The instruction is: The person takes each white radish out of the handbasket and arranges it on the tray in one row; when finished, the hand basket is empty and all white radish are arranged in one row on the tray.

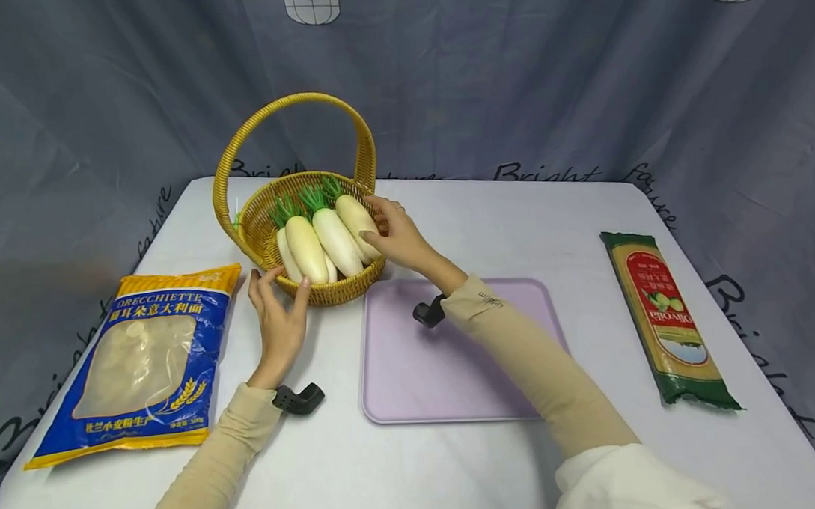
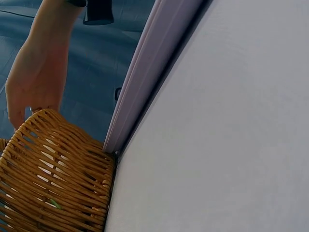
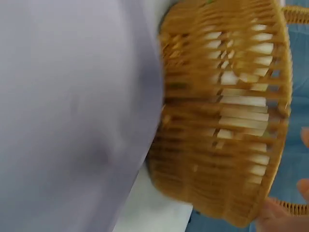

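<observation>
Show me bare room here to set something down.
Bare white table lies between the purple tray and green packet, and behind the tray, right of the basket. Crowded: the basket, where white radishes, left hand and right hand cluster; the blue bag takes the left side.

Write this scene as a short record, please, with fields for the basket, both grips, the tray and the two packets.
Basket: woven, handle upright
Contents: at least four white radishes, green tops pointing away
Left grip: at basket's near-left rim
Right grip: at basket's right rim, exact hold unclear
Tray: light purple, between the packets
Left packet: blue and yellow
Right packet: green, red and gold
</observation>
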`<control>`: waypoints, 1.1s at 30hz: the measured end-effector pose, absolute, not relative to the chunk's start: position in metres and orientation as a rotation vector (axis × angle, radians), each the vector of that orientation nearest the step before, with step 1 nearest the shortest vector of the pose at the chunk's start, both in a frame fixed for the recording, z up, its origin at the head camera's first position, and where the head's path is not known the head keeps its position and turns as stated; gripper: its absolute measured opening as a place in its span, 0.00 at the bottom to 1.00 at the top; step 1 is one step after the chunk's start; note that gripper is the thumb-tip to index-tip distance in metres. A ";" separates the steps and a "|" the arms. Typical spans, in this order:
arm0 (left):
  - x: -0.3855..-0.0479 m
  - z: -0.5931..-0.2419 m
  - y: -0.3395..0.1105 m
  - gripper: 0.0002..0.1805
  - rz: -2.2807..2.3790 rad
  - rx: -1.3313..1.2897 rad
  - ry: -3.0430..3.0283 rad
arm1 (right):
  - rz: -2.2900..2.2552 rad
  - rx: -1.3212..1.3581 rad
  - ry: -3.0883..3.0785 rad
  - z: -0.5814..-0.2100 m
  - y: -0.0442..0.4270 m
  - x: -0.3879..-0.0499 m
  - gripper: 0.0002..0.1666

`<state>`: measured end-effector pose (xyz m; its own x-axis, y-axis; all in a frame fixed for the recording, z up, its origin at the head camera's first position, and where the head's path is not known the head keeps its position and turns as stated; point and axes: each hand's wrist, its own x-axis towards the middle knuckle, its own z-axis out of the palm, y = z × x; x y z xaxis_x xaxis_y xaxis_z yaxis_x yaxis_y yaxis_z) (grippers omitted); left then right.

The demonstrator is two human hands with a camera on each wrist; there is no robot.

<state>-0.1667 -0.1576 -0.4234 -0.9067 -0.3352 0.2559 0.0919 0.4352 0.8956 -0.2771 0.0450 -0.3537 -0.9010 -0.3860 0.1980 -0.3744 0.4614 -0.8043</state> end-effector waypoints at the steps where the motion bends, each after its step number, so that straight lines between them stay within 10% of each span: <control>1: -0.167 -0.423 -0.158 0.29 -1.468 0.206 -2.296 | -1.411 -0.683 2.679 -0.352 0.042 -0.277 0.37; 33: -0.166 -0.423 -0.160 0.30 -1.412 0.189 -2.339 | -1.073 -0.495 2.461 -0.323 0.023 -0.304 0.31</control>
<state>-0.1662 -0.1599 -0.4229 -0.9108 -0.3152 0.2666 0.0892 0.4804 0.8725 -0.3037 0.0229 -0.3233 -0.8534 -0.4704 -0.2245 -0.1557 0.6411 -0.7515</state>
